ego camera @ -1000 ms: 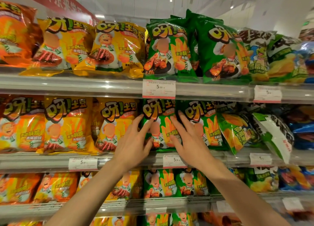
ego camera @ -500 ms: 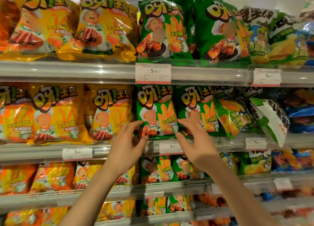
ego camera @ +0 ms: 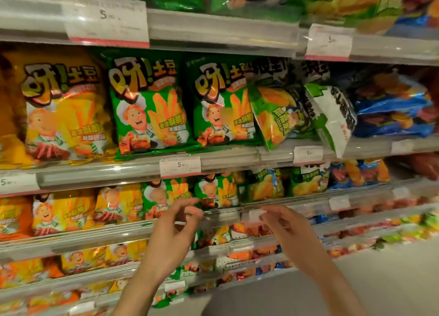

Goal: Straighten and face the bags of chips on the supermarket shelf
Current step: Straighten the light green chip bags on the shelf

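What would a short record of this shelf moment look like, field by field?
place: supermarket snack shelves
left hand: held in the air below the middle shelf, fingers loosely curled, holding nothing
right hand: the same, blurred
green chip bags: two side by side, upright, fronts facing out
yellow chip bag: left of them, upright
tilted green bag: leaning against the right green chip bag
white and green bag: tipped forward over the shelf edge
price tag: reads 5

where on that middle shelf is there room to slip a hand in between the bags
Little room: the two green bags sit edge to edge. The only gap is the dark space above the tilted white bag, left of the blue bags.
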Tool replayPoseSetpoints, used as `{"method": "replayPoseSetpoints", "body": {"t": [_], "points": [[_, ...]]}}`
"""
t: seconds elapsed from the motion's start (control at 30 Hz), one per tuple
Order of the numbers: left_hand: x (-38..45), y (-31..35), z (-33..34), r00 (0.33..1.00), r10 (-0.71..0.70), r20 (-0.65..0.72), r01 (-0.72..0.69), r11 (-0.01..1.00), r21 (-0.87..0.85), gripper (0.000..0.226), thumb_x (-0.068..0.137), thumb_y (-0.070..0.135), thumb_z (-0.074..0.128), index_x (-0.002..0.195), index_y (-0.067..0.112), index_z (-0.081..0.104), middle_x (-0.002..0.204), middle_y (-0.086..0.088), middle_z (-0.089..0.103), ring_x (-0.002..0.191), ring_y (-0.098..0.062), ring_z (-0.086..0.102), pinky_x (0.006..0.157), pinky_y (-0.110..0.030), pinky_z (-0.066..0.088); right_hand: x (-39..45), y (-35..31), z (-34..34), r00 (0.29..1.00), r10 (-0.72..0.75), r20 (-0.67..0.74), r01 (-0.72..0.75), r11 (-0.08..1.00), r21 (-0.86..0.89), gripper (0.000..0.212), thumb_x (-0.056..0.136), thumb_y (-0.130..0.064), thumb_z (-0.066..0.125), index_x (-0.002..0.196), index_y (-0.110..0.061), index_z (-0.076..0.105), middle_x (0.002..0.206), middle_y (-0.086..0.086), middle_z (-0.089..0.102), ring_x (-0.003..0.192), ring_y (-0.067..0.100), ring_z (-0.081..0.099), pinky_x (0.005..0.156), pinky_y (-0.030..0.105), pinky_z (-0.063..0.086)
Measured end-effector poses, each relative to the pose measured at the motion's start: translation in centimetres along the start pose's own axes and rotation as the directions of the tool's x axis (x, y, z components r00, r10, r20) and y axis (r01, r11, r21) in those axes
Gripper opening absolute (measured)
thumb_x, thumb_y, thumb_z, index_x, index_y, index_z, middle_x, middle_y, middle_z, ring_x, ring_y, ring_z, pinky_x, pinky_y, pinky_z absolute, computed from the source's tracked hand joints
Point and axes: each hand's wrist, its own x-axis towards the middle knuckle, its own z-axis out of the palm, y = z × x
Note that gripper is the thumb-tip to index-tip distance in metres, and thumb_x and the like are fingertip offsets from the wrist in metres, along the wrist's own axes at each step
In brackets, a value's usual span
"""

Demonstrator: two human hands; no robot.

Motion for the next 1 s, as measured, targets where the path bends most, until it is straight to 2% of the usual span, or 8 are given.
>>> {"method": "replayPoseSetpoints", "body": {"t": [0.17,0.3,0.4,0.5,0.67,0.8,0.93,1.0], "points": [[0.8,3.1,6.1,1.0,-0.008,-0.016,0.008,1.0,0.012,0.014,0.098,0.036,0.058,0.11,0.042,0.062,0.094,0.019,0.069,0.087,-0.004,0.066,0.071,-0.021,0.052,1.5,2.7,-5.9,1.0,-0.003,0.027,0.003,1.0,0.005,0.017,0.099,-0.033,0.056,0.113,-0.038,0.065,0.086,-0.012,0.073,0.082,0.013,0.068,0.076,0.032,0.053],[0.9,6.1,11.4,0.997,-0.04,-0.064,0.041,0.999,0.007,0.024,0.092,0.048,0.056,0.115,0.042,0.06,0.101,0.015,0.07,0.094,-0.002,0.067,0.08,-0.023,0.054,3.1,4.7,-10.9,0.997,-0.031,0.07,0.027,0.998,0.054,0.016,0.099,-0.027,0.057,0.11,-0.036,0.065,0.087,-0.015,0.073,0.081,-0.002,0.067,0.07,0.013,0.049],[0.9,8.1,14.7,0.991,-0.055,-0.121,0.054,0.998,-0.013,0.023,0.092,0.046,0.058,0.114,0.04,0.062,0.104,0.009,0.071,0.094,-0.005,0.068,0.077,-0.022,0.053,4.2,5.9,-14.0,0.995,-0.027,0.101,0.022,0.998,0.053,0.015,0.099,-0.029,0.058,0.105,-0.04,0.066,0.094,-0.018,0.072,0.089,-0.004,0.066,0.071,0.006,0.046],[1.0,9.8,17.0,0.983,-0.046,-0.18,0.043,0.999,-0.018,0.022,0.089,0.045,0.06,0.11,0.041,0.064,0.101,0.011,0.072,0.093,-0.005,0.069,0.074,-0.021,0.053,4.9,6.7,-16.7,0.991,-0.038,0.126,0.041,0.999,-0.02,0.012,0.099,-0.037,0.054,0.106,-0.045,0.06,0.097,-0.024,0.068,0.084,-0.018,0.059,0.067,0.002,0.042],[1.8,11.9,19.2,0.977,-0.022,-0.213,0.017,0.999,-0.027,0.016,0.094,0.035,0.063,0.108,0.043,0.066,0.093,0.015,0.071,0.091,-0.008,0.068,0.079,-0.026,0.053,6.2,7.2,-19.9,0.996,-0.062,0.066,0.059,0.997,0.053,0.014,0.095,-0.033,0.061,0.105,-0.04,0.067,0.097,-0.02,0.072,0.083,-0.012,0.064,0.069,0.005,0.045],[2.9,13.7,19.9,0.975,0.088,-0.206,-0.084,0.996,0.024,0.016,0.094,0.03,0.063,0.109,0.036,0.066,0.094,0.017,0.071,0.09,-0.006,0.067,0.077,-0.017,0.052,7.0,6.1,-21.7,0.99,-0.139,-0.004,0.139,0.989,0.047,0.016,0.095,-0.033,0.06,0.108,-0.041,0.066,0.097,-0.023,0.072,0.092,-0.007,0.064,0.083,0.015,0.05],[4.5,15.5,19.3,0.961,0.187,-0.204,-0.18,0.982,0.052,0.019,0.094,0.028,0.064,0.112,0.034,0.065,0.094,0.021,0.07,0.091,-0.003,0.067,0.075,-0.01,0.049,8.1,3.5,-23.5,0.965,-0.235,-0.114,0.226,0.97,-0.085,0.015,0.095,-0.031,0.06,0.103,-0.044,0.063,0.091,-0.024,0.07,0.09,-0.008,0.063,0.081,0.02,0.053],[5.4,16.3,18.7,0.944,0.257,-0.205,-0.242,0.966,0.095,0.02,0.094,0.029,0.064,0.113,0.037,0.063,0.097,0.025,0.068,0.091,0.002,0.066,0.073,-0.008,0.048,8.9,1.9,-24.4,0.938,-0.318,-0.137,0.287,0.936,-0.204,0.017,0.096,-0.031,0.06,0.109,-0.042,0.061,0.098,-0.025,0.067,0.091,-0.008,0.062,0.083,0.023,0.054]]}}
